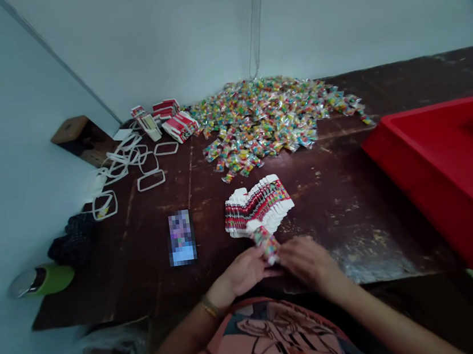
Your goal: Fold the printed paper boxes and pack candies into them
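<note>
Near the table's front edge, my left hand (248,270) grips a small patterned carton (264,242), which is blurred and has a white flap at its top. My right hand (309,260) is at the carton's right side, fingers bent against it; whether it grips the carton is blurred. Just beyond lies a fanned row of flat red and white cartons (257,203). Farther back spreads a large heap of small clear packets with colourful pieces (263,116).
A red tray (447,174) takes up the right side. At left are a phone (180,237), white bands (150,180), a wooden box (80,138), a green cylinder (53,279) and dark cloth (72,243). More cartons (181,126) lie at the back left.
</note>
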{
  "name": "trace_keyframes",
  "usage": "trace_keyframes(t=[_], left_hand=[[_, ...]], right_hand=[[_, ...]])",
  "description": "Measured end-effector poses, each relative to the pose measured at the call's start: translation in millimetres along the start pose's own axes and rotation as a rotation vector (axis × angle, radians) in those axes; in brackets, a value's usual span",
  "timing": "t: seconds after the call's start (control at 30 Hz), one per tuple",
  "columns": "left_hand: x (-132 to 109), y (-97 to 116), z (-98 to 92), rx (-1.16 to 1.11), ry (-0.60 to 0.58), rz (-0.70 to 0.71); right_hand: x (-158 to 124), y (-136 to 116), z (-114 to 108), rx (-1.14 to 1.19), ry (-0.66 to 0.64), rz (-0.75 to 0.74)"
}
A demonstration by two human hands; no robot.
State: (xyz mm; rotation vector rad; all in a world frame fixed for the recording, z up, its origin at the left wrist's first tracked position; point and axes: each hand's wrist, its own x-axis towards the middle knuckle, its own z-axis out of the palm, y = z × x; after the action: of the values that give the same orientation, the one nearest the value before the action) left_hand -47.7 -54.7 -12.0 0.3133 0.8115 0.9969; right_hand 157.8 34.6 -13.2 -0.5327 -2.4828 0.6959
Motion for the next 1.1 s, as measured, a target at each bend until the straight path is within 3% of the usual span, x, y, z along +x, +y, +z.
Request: trace_keyframes(t=[0.1,0.2,0.27,0.37,0.47,0.53,0.57,0.63,0.77,0.83,0.93,1.03,1.1], left_hand=[[7.6,-10.4,2.1,0.029,0.108,-0.008],[4.6,-18.7,6.5,0.108,0.101,-0.067],[-0.6,-21.0,9.3,0.175,0.096,-0.109],[-8.6,-18.2,13.2,0.215,0.081,-0.157],[-14.9,-8.2,16.7,0.325,-0.090,-0.184],[-17.6,-2.2,17.9,0.493,-0.145,-0.131],[-18.4,-1.2,17.9,0.565,-0.112,-0.079],[-19.1,-4.9,16.5,0.618,0.023,0.030],[-21.3,-26.8,8.7,0.567,0.302,0.214],[-26.2,-35.2,3.1,0.605,0.411,0.341],[-38.9,-37.5,-2.9,0.778,0.405,0.427],[-51.3,-32.4,-1.9,0.946,0.304,0.408],[-55.2,-29.8,1.6,0.923,0.277,0.384]], right_hand=[[-1.8,-34.6,11.8,0.046,0.009,0.060],[13.3,-33.1,17.1,0.049,0.109,0.247],[23.0,-26.0,14.9,0.154,0.079,0.292],[32.0,-23.6,3.2,0.346,-0.087,0.290],[37.3,-28.3,-13.2,0.546,-0.369,0.249],[39.4,-31.4,-20.1,0.674,-0.477,0.246],[39.5,-33.0,-20.6,0.718,-0.491,0.256],[36.8,-36.9,-14.4,0.775,-0.414,0.334],[19.0,-50.2,17.7,0.882,-0.036,0.637],[7.3,-57.0,33.3,1.006,0.068,0.774],[-7.6,-61.2,46.8,1.346,0.048,0.957],[-13.6,-56.8,48.9,1.644,-0.068,1.113],[-9.7,-52.5,45.2,1.727,-0.193,1.165]])
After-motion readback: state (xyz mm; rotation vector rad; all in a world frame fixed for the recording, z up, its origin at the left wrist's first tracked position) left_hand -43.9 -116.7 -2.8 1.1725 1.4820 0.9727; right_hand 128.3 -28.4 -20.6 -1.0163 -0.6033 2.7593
